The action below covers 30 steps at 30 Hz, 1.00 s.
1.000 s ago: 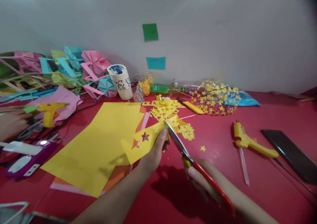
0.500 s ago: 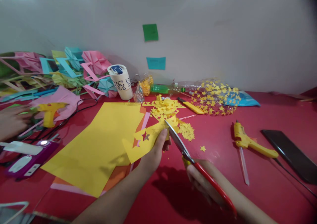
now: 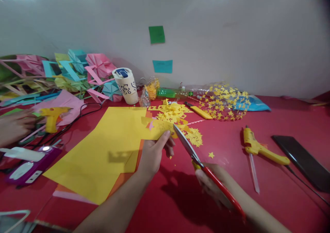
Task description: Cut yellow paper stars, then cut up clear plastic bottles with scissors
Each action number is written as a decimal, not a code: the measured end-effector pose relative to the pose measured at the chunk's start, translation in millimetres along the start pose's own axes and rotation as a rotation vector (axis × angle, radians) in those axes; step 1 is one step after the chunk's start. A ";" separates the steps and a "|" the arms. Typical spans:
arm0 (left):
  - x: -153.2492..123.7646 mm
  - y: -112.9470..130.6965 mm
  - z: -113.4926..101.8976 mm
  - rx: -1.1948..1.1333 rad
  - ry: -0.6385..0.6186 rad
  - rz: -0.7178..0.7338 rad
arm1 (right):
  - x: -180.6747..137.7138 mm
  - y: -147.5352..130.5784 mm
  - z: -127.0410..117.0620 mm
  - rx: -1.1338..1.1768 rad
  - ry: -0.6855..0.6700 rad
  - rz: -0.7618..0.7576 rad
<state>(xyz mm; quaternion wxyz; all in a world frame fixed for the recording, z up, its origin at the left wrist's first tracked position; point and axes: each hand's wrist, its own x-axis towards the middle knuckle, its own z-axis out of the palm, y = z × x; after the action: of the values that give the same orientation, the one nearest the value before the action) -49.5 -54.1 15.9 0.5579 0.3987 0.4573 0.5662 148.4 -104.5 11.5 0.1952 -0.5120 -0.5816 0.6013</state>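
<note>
Between the thumb and fingers of my left hand is a strip of yellow paper with star outlines drawn on it and a star-shaped hole. My right hand grips red-handled scissors, their blade tips at the right edge of the strip. Behind the strip lies a heap of yellow paper scraps. A pile of small cut paper stars sits just beyond the blades, and one single star rests apart to the right. Large yellow sheets lie to the left, over orange and pink ones.
A yellow glue gun and a black phone lie at right. Behind stand a white tumbler, a utility knife and a star-covered plastic bottle. At left, another person's hand is near a second glue gun and purple power strip.
My left hand has turned the yellow strip, swinging its left end up and away from me. The scissors have shifted slightly, their tips staying at the paper's right edge.
</note>
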 end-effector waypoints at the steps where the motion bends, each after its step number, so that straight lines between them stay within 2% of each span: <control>1: 2.0 1.4 -1.3 -0.012 -0.005 0.007 | 0.7 0.2 -0.5 -0.010 0.002 -0.005; 9: 13.6 11.2 -8.3 -0.119 0.064 0.033 | -0.2 0.7 -6.4 -0.107 -0.027 -0.043; 16: 14.2 8.5 -13.0 -0.039 -0.039 0.021 | -4.0 0.5 -12.7 -0.186 -0.081 -0.077; 30: 17.0 8.2 -18.2 -0.005 -0.066 0.030 | -4.6 -6.1 -12.7 -0.166 -0.106 -0.015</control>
<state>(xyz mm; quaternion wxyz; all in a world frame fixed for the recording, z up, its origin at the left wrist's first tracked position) -70.1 -38.2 18.0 0.5652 0.4225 0.4311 0.5623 158.7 -100.4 21.4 0.1258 -0.4895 -0.6426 0.5758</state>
